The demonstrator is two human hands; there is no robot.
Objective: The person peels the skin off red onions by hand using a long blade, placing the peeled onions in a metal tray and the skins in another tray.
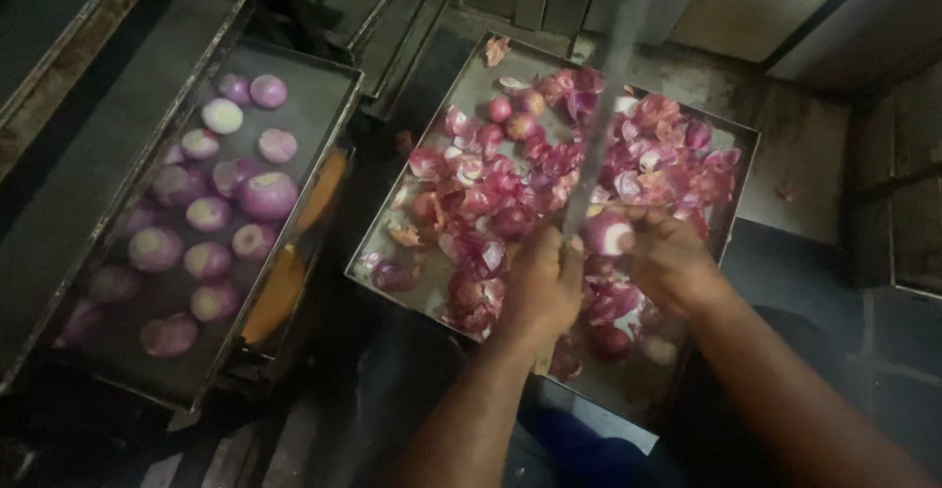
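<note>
Two metal trays lie side by side. The left tray [329,81] carries about sixteen peeled onions [267,195], spread from its far edge to its near edge. The right tray [741,150] carries a heap of purple onion skins [549,169] and a few unpeeled onions, number not countable. Left hand [543,287], fingers clamped on the handle of one long knife [601,130], blade pointing toward the far edge. Right hand [669,257], fingers clamped on one onion [608,234], held over the right tray's near half, touching the blade
</note>
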